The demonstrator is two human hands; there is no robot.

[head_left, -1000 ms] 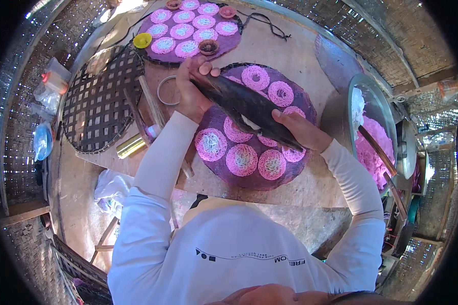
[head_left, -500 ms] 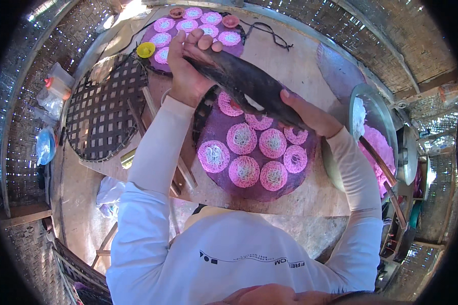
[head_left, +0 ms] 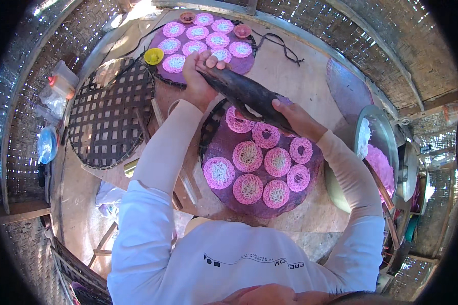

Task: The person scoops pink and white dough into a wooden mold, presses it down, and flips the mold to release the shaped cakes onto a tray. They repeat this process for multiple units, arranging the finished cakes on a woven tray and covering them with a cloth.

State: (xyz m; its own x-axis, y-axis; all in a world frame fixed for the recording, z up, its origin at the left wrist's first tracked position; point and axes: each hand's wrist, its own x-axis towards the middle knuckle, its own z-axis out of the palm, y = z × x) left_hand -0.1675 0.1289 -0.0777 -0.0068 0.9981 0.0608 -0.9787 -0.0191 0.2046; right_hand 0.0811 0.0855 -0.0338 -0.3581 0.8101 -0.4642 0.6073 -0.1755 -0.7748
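left hand [head_left: 201, 84]: fingers curled over the upper-left end of the long dark tool [head_left: 247, 96]
right hand [head_left: 305, 121]: thumb pressed along the lower-right end; other fingers hidden, cannot tell how they lie
long dark tool: slanted, over the far part of the near tray [head_left: 218, 148]
pink lacy rounds [head_left: 248, 156]: spread on the near tray
basin [head_left: 337, 185]: right of the tray, pink mass [head_left: 381, 166] inside

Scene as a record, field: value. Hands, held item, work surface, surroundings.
left hand: grips far end of long dark tool
right hand: grips its near end
tool pose: slanted above near purple tray
near tray load: pink-and-white lacy rounds
beyond: second purple tray, similarly loaded
left: lattice tray
right: metal basin, pink mass inside
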